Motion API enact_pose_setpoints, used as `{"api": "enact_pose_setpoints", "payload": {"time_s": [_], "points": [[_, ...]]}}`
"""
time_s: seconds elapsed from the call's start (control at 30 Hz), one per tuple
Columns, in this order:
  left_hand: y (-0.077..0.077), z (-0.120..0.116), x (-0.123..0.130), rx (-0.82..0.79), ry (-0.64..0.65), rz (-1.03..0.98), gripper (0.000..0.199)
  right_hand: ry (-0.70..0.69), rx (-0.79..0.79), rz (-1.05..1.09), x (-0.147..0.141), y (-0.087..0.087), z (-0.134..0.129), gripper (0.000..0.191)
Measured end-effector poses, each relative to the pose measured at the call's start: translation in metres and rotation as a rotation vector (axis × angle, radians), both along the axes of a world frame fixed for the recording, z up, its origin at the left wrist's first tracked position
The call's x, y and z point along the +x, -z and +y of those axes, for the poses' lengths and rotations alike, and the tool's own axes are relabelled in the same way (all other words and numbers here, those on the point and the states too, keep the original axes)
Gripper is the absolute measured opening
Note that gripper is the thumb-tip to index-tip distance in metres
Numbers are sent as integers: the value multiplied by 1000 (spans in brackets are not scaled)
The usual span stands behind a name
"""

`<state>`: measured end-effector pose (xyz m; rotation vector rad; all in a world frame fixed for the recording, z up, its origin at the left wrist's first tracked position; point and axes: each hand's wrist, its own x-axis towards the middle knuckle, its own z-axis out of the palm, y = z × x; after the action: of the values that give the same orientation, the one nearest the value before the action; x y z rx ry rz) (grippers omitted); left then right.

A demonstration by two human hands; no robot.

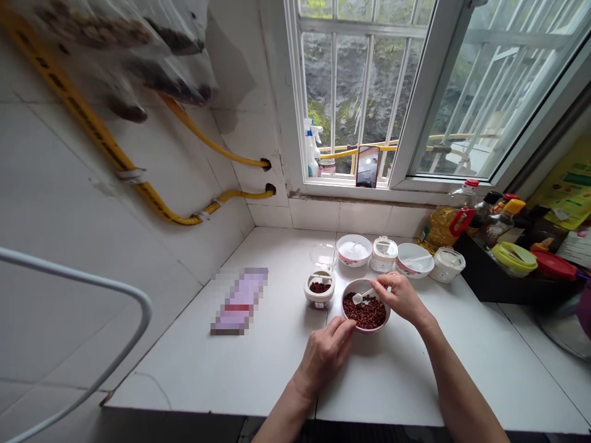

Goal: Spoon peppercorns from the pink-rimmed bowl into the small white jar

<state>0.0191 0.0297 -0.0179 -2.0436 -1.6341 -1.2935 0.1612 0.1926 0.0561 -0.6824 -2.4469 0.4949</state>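
A bowl (366,328) of dark red dried grains, which look like Sichuan peppercorns (369,315), sits on the white counter. My left hand (329,346) pinches its near left rim with thumb and fingers. In my right hand (392,295) is a small white spoon (359,298), its tip over the grains inside the bowl. Left of the bowl stands a small white spice jar (318,299), uncovered, with some of the same grains in it. A clear lid (323,254) lies behind that jar.
Behind are a bowl of white powder (354,258), a lidded jar (384,253), another bowl (414,271) with a spoon and a second lidded jar (449,266). An oil bottle (444,224) and a black condiment box (484,271) stand right. A blurred purple packet (242,301) lies left.
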Motion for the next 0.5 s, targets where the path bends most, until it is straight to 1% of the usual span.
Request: {"api": "enact_pose_setpoints", "payload": {"time_s": [0.1, 0.2, 0.4, 0.5], "points": [[0, 0, 0, -5, 0, 5, 21, -32, -24, -4, -6, 3, -4, 49], [0, 0, 0, -9, 5, 3, 21, -29, -71, 22, -7, 4, -4, 50], [0, 1, 0, -5, 23, -20, 21, -4, -300, 92, -2, 2, 1, 51], [1, 1, 0, -6, 27, -29, 21, -4, -369, 118, -3, 3, 0, 49]]}}
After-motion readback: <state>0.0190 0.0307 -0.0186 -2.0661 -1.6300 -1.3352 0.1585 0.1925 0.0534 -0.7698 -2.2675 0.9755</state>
